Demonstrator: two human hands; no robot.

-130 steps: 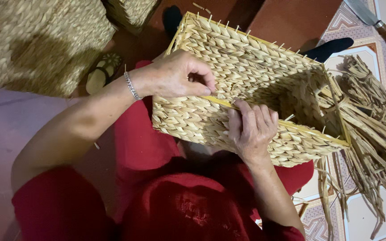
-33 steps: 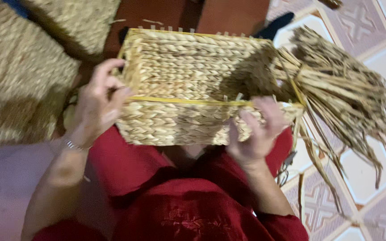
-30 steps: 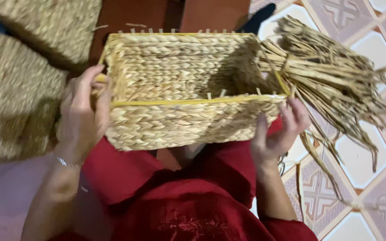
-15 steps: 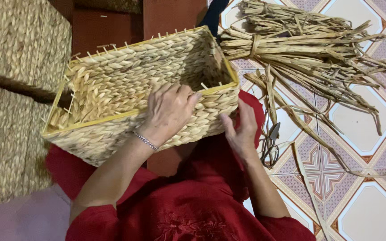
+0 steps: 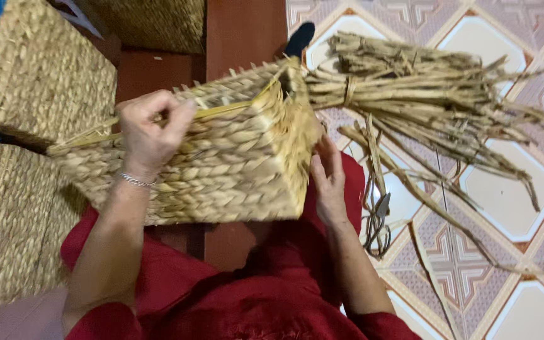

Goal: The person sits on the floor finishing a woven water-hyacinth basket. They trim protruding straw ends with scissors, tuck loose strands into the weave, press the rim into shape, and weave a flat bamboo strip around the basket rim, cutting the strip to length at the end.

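One woven basket point(image 5: 221, 167) is in the hands, rectangular, plaited from pale straw, with a yellow band along its rim and short stalk ends sticking up from the top edge; it sits tilted over the lap of the person in red, its near corner turned toward the camera. Two hands are on it. The left hand point(image 5: 149, 132) comes over the rim on the long side, fingers curled down and closed on the rim's edge, a thin silver bracelet point(image 5: 135, 181) at the wrist, the forearm running up from the lower left. The right hand point(image 5: 328, 179) lies flat and open against the short end wall, fingers pointing up, pressing on the weave rather than gripping it. One tied bundle of dried stalks point(image 5: 423, 104) lies on the tiled floor point(image 5: 505, 195) just beside the basket's far right corner, its loose ends fanning toward the right edge. One pair of scissors point(image 5: 378, 217) rests on the tiles near the right wrist, among a few stray stalks. Stacked at the left edge are at least two more woven baskets point(image 5: 26, 82), large ones, only partly in view.
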